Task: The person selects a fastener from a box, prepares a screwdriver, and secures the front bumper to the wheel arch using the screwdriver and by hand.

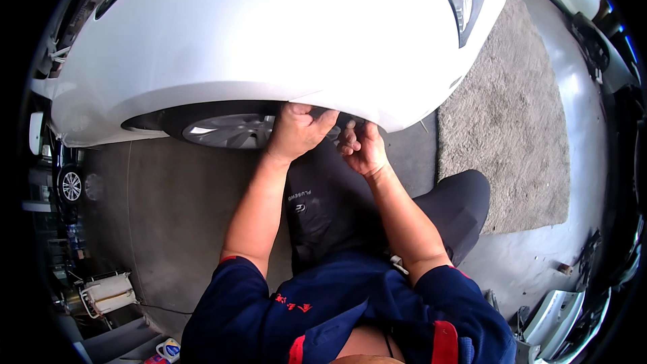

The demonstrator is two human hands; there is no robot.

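Observation:
A white car's front fender (222,47) curves in front of me, with the bumper corner (404,104) at its right. My left hand (301,131) is at the wheel arch edge (249,89), near the seam between fender and bumper. Its fingers are curled round the lip and their tips are partly hidden. My right hand (364,150) is just to the right, under the bumper's arch edge, with curled fingers; whatever they hold is too small or hidden to name. The tyre and silver alloy wheel (232,131) show behind and left of my left hand.
A grey carpet (505,121) lies on the floor to the right. White car body parts (556,317) rest at the lower right. At the lower left stand a white machine with a cable (108,294) and a plastic bottle (168,349). My bent knee (465,195) is below the bumper.

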